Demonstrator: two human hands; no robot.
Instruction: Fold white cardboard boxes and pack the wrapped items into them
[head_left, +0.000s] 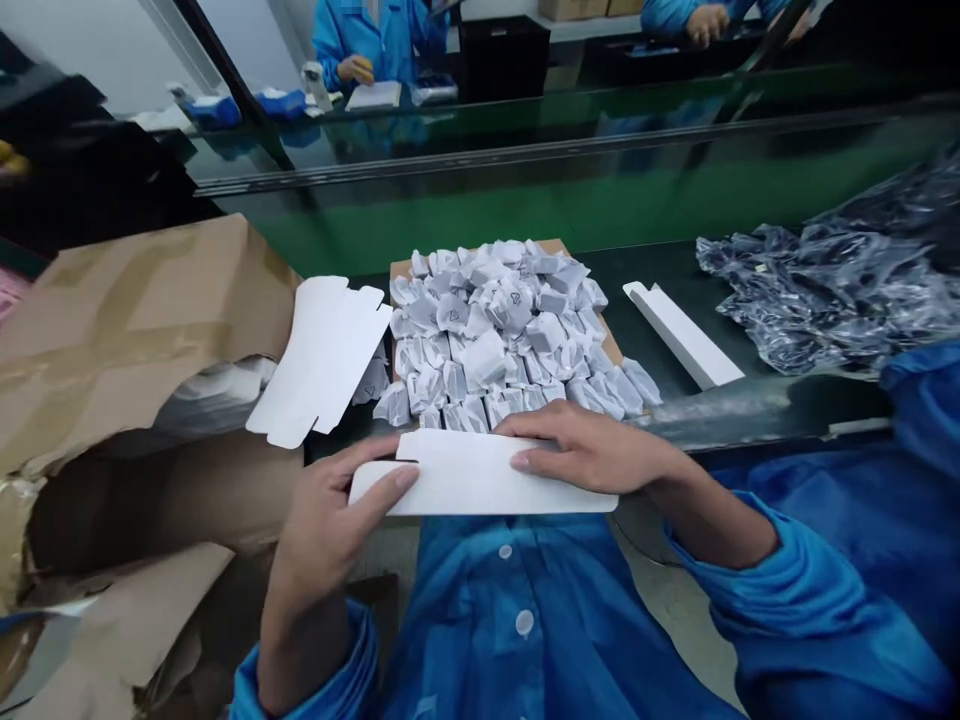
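Between my two hands, level in front of my body, is a folded white cardboard piece (465, 478) with a slot and flap at its left end. My left hand (337, 505) grips that left end, thumb on top. My right hand (581, 450) holds the right part, its thumb and fingers lying over the upper face. Just beyond, a heap of small items wrapped in white paper (495, 320) covers a brown cardboard sheet (555, 247). Flat white cardboard blanks (322, 350) lie left of the heap, and a long narrow white box (682, 335) rests on the right.
A large torn-open brown carton (142, 300) stands at the left. Crumpled clear plastic bags (840, 280) are piled at the right. A green-sided ledge (450, 205) runs across the back, with two people in blue behind it. A blue sleeve (926, 430) is close on my right.
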